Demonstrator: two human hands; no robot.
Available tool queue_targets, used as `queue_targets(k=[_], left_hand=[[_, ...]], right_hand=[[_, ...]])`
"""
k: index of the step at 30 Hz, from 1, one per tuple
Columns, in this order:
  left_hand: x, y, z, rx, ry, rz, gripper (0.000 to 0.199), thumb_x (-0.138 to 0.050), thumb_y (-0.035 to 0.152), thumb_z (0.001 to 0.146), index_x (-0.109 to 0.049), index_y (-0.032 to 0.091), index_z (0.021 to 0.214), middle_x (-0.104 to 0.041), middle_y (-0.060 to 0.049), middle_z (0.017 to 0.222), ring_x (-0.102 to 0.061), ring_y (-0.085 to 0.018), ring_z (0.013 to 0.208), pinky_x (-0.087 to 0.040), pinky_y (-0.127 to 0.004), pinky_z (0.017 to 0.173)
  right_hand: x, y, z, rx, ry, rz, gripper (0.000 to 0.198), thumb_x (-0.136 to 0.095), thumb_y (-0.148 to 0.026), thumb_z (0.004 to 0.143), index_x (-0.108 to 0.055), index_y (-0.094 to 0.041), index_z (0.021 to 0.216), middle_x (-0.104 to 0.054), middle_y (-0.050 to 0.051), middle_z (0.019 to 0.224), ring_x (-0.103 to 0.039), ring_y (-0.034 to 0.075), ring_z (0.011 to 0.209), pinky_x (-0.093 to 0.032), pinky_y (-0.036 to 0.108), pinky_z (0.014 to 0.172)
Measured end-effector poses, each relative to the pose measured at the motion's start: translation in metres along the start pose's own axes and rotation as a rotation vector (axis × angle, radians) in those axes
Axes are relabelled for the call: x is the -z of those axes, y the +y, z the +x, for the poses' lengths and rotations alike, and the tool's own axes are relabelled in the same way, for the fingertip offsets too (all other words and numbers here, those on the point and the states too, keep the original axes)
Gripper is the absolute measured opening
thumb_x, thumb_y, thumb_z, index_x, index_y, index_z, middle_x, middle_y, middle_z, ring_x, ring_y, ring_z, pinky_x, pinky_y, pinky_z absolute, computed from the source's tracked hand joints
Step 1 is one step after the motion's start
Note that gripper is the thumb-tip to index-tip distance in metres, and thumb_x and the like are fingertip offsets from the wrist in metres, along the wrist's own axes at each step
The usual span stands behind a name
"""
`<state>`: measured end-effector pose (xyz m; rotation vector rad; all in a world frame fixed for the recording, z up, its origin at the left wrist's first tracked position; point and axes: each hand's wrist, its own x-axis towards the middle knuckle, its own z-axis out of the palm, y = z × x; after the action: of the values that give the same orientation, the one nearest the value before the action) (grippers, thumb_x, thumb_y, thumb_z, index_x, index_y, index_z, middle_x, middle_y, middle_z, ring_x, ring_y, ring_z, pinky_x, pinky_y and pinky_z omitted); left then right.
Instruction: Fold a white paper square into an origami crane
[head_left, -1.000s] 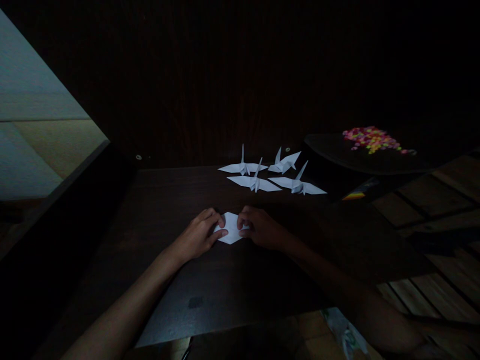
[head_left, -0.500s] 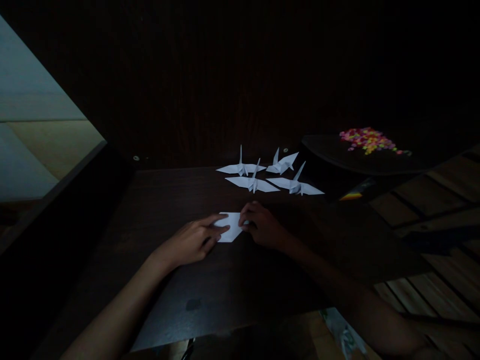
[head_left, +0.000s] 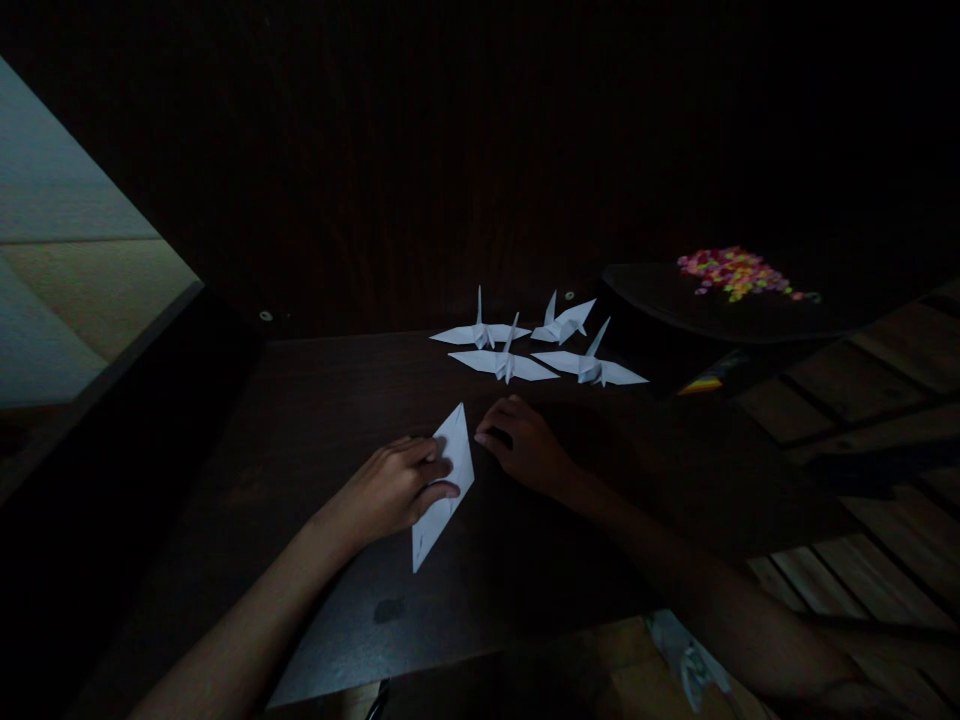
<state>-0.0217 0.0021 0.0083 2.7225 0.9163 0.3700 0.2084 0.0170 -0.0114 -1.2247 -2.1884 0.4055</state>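
A folded sheet of white paper [head_left: 436,520], now a long slanted diamond, lies on the dark wooden table. My left hand [head_left: 401,488] rests on it from the left, with fingers and thumb apart across its middle, hiding the left corner. Just off the paper's right edge is my right hand [head_left: 521,445]. Its fingers are curled and the tips nearly meet the thumb, with nothing visible between them. Behind both hands stand several white origami cranes, among them a front left crane [head_left: 505,367] and a front right crane [head_left: 591,368].
A dark panel [head_left: 390,180] rises behind the cranes. On a rounded dark shelf [head_left: 652,290] at the right lies a heap of small colourful pieces [head_left: 739,273]. A raised side board [head_left: 97,390] borders the table at left. Wooden slats [head_left: 817,590] lie to the right.
The paper has gone from a compact, flat-topped shape to a long diamond pointing toward and away from me. My right hand has come off its edge; my left hand stays on it.
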Motion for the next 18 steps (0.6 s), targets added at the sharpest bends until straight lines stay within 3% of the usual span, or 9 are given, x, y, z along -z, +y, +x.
queue_targets(k=[4,7,10,18], left_hand=[[-0.006,0.002,0.003,0.016,0.083,0.055,0.030,-0.052,0.040,0.093,-0.069,0.016,0.100,-0.061,-0.010,0.092,-0.060,-0.023,0.088,-0.053,-0.039,0.078],[-0.009,0.004,0.005,0.027,0.141,0.080,0.030,-0.051,0.039,0.093,-0.068,0.016,0.103,-0.062,-0.013,0.107,-0.059,-0.025,0.097,-0.052,-0.042,0.085],[-0.011,0.003,0.006,0.036,0.161,0.090,0.026,-0.049,0.034,0.095,-0.068,0.017,0.104,-0.060,-0.012,0.122,-0.058,-0.025,0.103,-0.050,-0.046,0.090],[-0.016,-0.006,0.005,0.017,0.176,-0.035,0.026,-0.046,0.024,0.096,-0.064,0.017,0.113,-0.061,-0.011,0.125,-0.057,-0.023,0.114,-0.048,-0.044,0.100]], right_hand=[[-0.003,-0.004,-0.001,0.109,-0.027,0.027,0.010,-0.059,-0.017,0.089,-0.068,-0.019,0.089,-0.067,0.005,0.094,-0.056,0.020,0.091,-0.040,0.041,0.093],[-0.005,-0.005,-0.003,0.167,-0.080,0.053,0.017,-0.054,-0.018,0.092,-0.070,-0.019,0.098,-0.070,0.006,0.106,-0.053,0.021,0.094,-0.045,0.040,0.087],[-0.004,-0.005,-0.004,0.179,-0.144,0.037,0.022,-0.052,-0.018,0.093,-0.070,-0.019,0.106,-0.068,0.006,0.116,-0.051,0.022,0.097,-0.047,0.040,0.085],[-0.002,-0.006,-0.003,0.182,-0.158,-0.029,0.027,-0.054,-0.024,0.093,-0.067,-0.017,0.116,-0.063,0.009,0.126,-0.049,0.025,0.104,-0.045,0.046,0.092]])
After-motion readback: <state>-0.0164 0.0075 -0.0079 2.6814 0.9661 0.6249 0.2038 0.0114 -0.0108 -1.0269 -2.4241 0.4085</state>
